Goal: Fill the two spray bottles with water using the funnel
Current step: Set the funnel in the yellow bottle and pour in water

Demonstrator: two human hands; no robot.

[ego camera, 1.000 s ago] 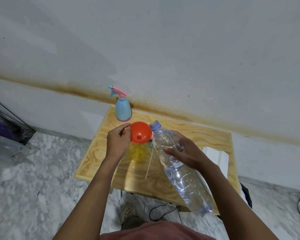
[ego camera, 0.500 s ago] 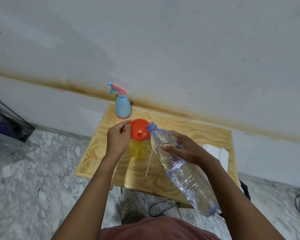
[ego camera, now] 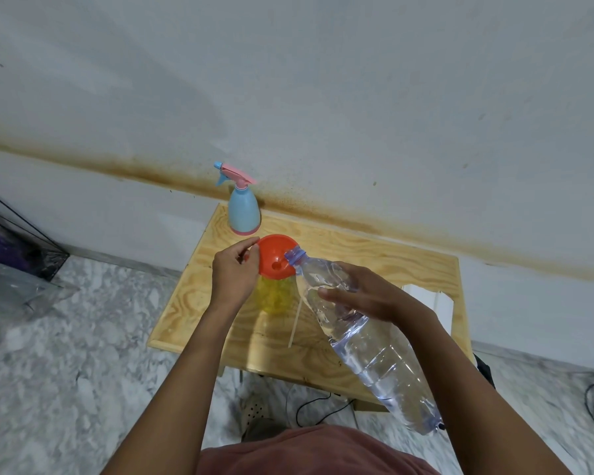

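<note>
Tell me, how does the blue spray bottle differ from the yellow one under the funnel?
The blue spray bottle wears its pink trigger head; the yellow spray bottle carries an orange funnel instead. The blue one stands untouched by the wall; the yellow one is nearer, the left hand holding its funnel, the right hand tilting a water bottle over it. Both stand upright on the wooden table.
</note>
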